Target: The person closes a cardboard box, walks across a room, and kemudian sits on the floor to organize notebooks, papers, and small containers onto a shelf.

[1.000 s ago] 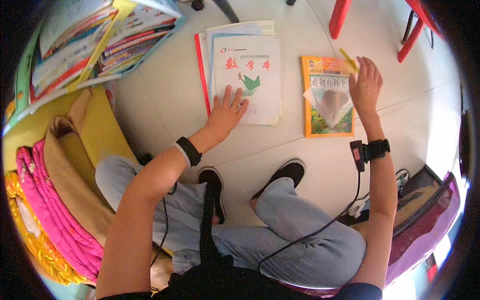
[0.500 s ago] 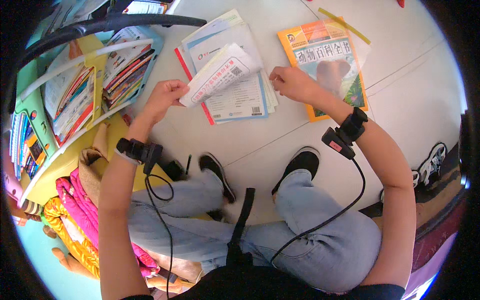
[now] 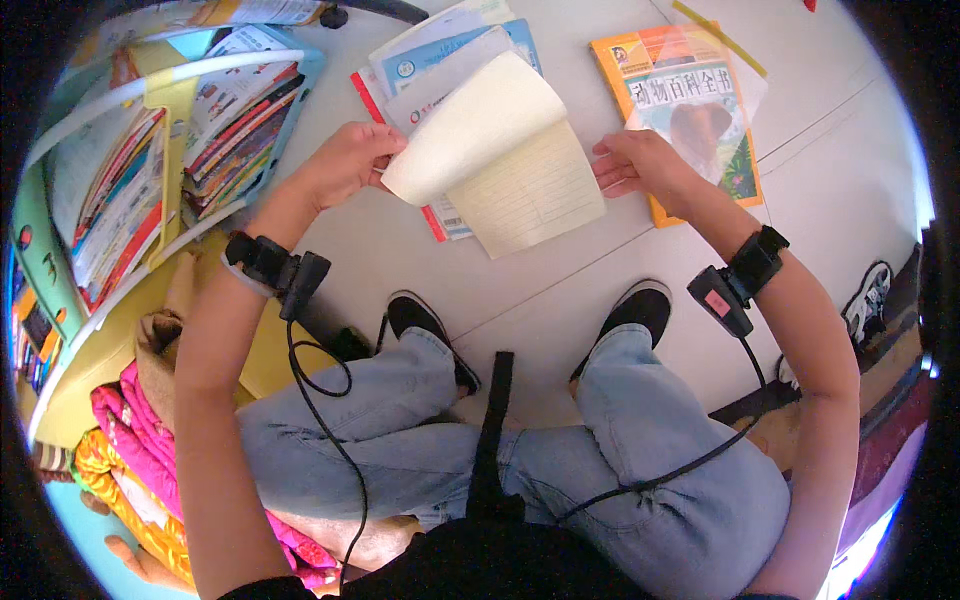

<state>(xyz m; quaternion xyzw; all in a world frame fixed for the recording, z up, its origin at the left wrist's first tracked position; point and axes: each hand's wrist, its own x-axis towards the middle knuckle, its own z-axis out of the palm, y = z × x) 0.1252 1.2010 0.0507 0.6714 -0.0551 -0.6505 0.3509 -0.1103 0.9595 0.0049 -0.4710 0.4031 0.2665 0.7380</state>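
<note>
Left hand (image 3: pixel 352 163) pinches raised pages (image 3: pixel 490 122) to hold the exercise book (image 3: pixel 530 195) open.
Right hand (image 3: pixel 642 168) is at its right edge; its grip I cannot tell.

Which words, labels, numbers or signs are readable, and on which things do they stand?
I leave the wording uncopied; only its place is told.
Orange-bordered book: large dark title, readable; finer print, too small.
Green file holder: one dark numeral.
Grey-white cover: red mark, partly hidden.
Blue booklet: round emblem; small print unreadable.
Open notebook: ruled lines, no readable words.
Filed books: print too small.
Red label on wrist device: too small.
</note>
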